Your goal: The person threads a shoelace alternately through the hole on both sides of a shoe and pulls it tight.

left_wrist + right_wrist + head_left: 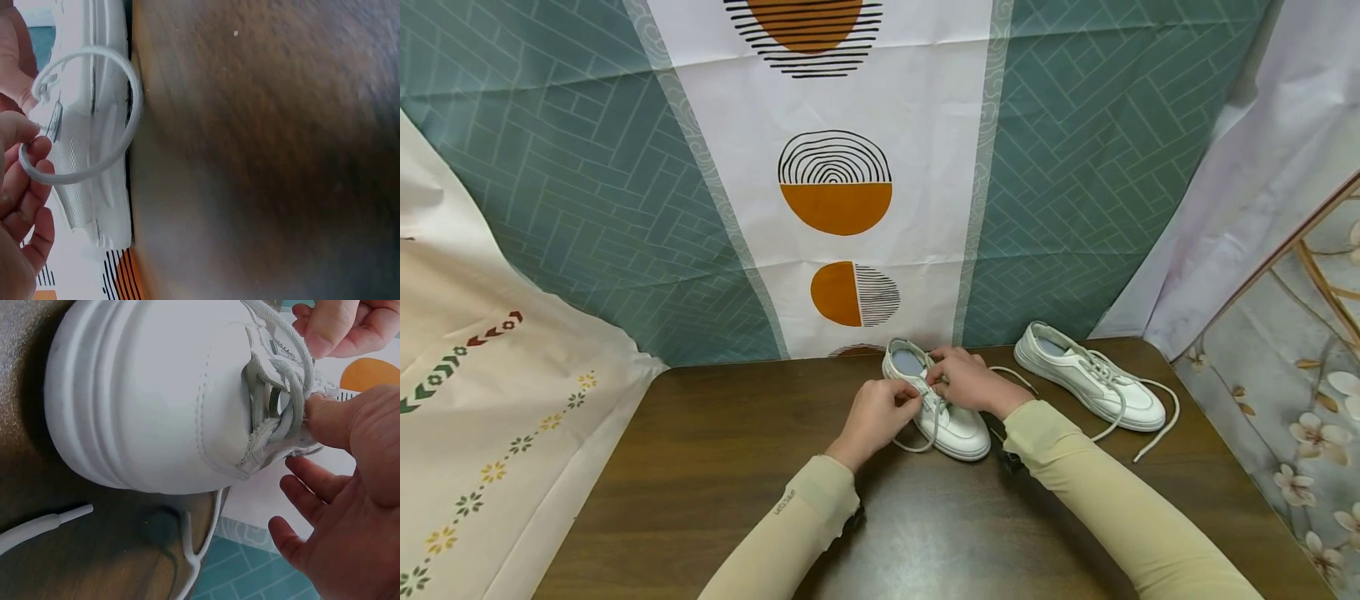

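A white lace-up shoe point(964, 435) sits on the table with its toe toward me and slightly right. My left hand point(874, 414) is at the left side of its eyelets. Thumb and index finger pinch a white shoelace point(135, 103), which hangs in a wide loop along the shoe's side. Across the shoe, my right hand point(968, 380) holds the upper near the tongue. Its thumb point(331, 419) lies against the lacing, while the other fingers spread by the far side. What its index fingertip touches is hidden.
A second white shoe point(1093, 379) stands at the back right, its laces loose on the table. One lace end point(75, 512) lies near the first shoe's toe. The brown wooden table point(737, 467) meets a patterned curtain point(925, 208) at its back edge.
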A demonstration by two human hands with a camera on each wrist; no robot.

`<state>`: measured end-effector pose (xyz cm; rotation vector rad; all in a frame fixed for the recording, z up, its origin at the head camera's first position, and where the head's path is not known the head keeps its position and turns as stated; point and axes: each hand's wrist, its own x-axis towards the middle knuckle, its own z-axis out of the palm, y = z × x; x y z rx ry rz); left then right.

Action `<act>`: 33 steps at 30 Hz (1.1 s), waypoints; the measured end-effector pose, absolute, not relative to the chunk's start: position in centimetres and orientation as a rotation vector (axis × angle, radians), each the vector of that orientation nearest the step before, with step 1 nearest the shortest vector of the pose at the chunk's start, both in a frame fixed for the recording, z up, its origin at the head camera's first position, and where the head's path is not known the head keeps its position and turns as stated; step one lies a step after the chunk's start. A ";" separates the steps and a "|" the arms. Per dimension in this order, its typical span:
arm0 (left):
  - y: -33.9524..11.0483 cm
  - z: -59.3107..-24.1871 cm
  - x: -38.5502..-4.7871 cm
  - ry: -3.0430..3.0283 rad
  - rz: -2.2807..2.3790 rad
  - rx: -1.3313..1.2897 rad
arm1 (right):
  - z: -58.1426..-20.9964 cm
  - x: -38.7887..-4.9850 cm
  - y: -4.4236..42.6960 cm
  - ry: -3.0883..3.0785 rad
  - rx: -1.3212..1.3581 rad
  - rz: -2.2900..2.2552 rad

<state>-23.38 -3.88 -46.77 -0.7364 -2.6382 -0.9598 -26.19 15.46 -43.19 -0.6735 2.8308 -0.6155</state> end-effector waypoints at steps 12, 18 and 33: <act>-3.5 -47.2 -23.6 -2.607 -0.886 -0.750 | -43.6 -26.1 15.8 2.798 -0.701 -0.697; -4.0 -47.2 -24.5 -2.575 -0.825 -0.684 | -44.2 -25.8 15.8 2.850 -0.694 -0.779; -4.5 -47.3 -25.8 -2.711 -0.764 -0.753 | -43.4 -26.2 16.6 2.925 -0.634 -1.307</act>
